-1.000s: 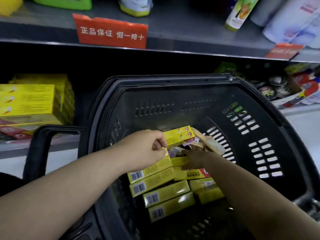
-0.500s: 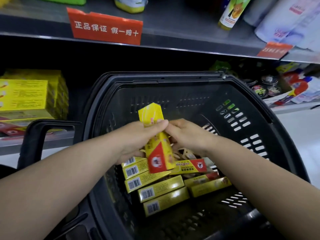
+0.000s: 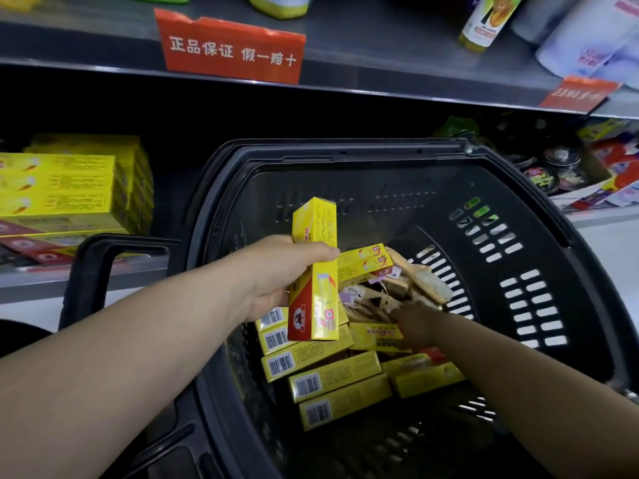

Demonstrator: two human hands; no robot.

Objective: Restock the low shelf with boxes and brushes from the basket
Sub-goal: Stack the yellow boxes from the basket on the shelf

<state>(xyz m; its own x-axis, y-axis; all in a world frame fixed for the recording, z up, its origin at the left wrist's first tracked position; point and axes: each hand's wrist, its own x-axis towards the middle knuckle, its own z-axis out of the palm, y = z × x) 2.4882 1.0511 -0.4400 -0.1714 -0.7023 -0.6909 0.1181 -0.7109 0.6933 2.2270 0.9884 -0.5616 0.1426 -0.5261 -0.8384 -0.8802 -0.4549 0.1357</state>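
1. The left hand (image 3: 276, 271) holds one yellow box (image 3: 314, 271) upright above the black basket (image 3: 518, 202), fingers wrapped round its middle.
2. The right hand (image 3: 415, 323) reaches down into the basket at the wooden brushes (image 3: 425, 281); whether its fingers grasp anything cannot be told.
3. Loose boxes (image 3: 332, 375) lie flat in the basket beside the brushes.
4. A stack of boxes (image 3: 62, 188) sits on the low shelf (image 3: 34, 281), left of the basket.

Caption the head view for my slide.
Left hand holds a yellow box upright over the black basket; right hand reaches inside.
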